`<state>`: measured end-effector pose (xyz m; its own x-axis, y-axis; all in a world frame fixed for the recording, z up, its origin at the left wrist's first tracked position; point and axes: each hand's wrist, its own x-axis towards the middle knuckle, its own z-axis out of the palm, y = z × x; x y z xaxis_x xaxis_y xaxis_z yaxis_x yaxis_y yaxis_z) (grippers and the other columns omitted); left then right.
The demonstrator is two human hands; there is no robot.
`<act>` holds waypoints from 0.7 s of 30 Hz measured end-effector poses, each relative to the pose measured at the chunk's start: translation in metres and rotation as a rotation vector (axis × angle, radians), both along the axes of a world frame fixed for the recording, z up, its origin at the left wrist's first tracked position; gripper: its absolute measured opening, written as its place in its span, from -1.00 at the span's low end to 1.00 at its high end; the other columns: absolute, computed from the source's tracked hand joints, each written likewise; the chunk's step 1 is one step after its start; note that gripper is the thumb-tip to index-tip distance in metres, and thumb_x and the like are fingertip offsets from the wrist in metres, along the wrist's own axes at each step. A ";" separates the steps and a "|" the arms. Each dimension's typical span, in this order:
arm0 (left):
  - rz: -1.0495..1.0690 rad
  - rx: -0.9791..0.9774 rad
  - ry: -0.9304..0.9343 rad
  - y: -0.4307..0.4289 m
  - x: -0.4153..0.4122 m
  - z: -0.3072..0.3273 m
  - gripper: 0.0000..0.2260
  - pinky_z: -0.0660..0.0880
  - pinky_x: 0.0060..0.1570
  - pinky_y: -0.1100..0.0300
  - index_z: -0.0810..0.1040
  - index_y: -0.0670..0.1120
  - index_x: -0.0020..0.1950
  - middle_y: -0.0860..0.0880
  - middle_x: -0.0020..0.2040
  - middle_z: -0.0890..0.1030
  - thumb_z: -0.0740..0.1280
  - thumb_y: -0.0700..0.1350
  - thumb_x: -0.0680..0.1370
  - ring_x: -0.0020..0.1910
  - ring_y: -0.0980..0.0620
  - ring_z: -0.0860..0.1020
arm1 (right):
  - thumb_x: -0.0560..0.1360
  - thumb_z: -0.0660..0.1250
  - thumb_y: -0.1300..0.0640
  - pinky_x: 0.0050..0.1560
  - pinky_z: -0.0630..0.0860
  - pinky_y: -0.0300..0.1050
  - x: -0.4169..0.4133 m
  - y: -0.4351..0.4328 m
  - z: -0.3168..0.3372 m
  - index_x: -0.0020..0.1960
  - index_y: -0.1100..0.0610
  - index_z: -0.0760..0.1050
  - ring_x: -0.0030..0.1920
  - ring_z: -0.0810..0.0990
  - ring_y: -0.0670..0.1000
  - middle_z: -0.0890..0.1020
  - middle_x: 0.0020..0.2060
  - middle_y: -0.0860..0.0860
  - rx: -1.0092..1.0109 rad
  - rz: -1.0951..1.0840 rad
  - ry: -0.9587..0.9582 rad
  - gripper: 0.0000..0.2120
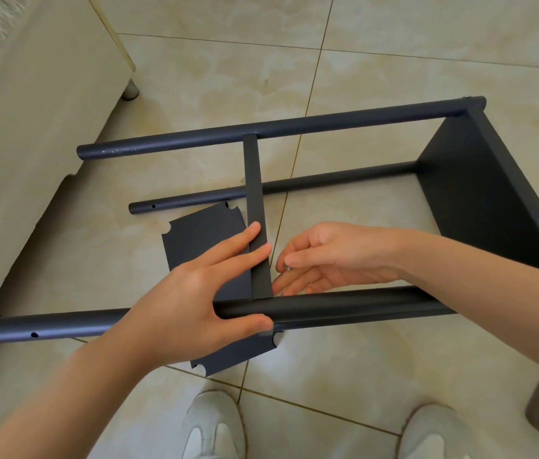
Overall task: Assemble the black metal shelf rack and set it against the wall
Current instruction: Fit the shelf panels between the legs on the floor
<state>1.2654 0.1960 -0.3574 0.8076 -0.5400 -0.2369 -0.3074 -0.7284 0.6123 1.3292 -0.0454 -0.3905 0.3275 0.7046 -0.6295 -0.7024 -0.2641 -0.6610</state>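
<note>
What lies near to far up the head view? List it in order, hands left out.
white shoes → near pole → middle pole → far pole → furniture leg

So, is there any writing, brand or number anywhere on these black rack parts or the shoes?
None can be read.
On the far tube: pale flecks near its left end, too small to tell if they are print.
On the near tube, loose panel and shoes: no label shows.

Bright, even, diffuse light from overhead. Soft, faint shadows under rack tubes (327, 122); mild sheen on floor tiles (394, 44). Sharp centre, wide-angle bowing near edges.
</note>
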 end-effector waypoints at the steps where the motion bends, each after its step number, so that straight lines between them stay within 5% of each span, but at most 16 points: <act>1: 0.001 0.001 -0.001 0.001 0.000 0.000 -0.24 0.32 0.34 0.33 0.17 0.41 0.50 0.54 0.51 -0.05 0.30 0.49 0.34 0.48 0.45 0.15 | 0.61 0.29 0.13 -0.04 0.60 -0.19 0.000 0.000 0.000 0.13 0.19 0.52 0.05 0.69 0.04 0.70 0.05 0.13 0.002 0.002 -0.005 -0.84; 6: 0.002 0.002 -0.018 0.002 0.001 -0.002 -0.24 0.37 0.37 0.25 0.20 0.37 0.52 0.51 0.53 -0.02 0.30 0.49 0.36 0.48 0.47 0.13 | 0.55 0.38 0.13 -0.09 0.57 -0.22 0.003 0.003 -0.004 -0.05 0.09 0.69 -0.10 0.65 -0.06 0.68 -0.12 0.01 -0.012 -0.002 -0.063 -0.89; 15: 0.001 0.000 -0.014 0.001 0.001 -0.003 -0.24 0.36 0.37 0.26 0.19 0.40 0.50 0.53 0.52 -0.03 0.26 0.50 0.32 0.45 0.51 0.14 | 0.53 0.38 0.28 -0.06 0.61 -0.21 0.002 0.000 -0.009 0.01 0.20 0.60 -0.10 0.70 0.01 0.71 -0.03 0.17 0.007 -0.049 0.032 -0.92; 21: 0.006 0.002 -0.008 0.001 0.001 -0.001 -0.22 0.43 0.37 0.18 0.21 0.37 0.52 0.52 0.52 -0.02 0.26 0.50 0.31 0.45 0.47 0.18 | 0.56 0.36 0.24 -0.09 0.60 -0.24 0.001 0.000 -0.008 0.14 0.08 0.61 -0.12 0.70 -0.04 0.72 -0.06 0.12 -0.047 -0.021 -0.043 -0.82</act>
<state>1.2666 0.1972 -0.3586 0.8129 -0.5345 -0.2314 -0.3077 -0.7315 0.6085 1.3304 -0.0453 -0.3981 0.3692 0.6674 -0.6467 -0.6797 -0.2807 -0.6777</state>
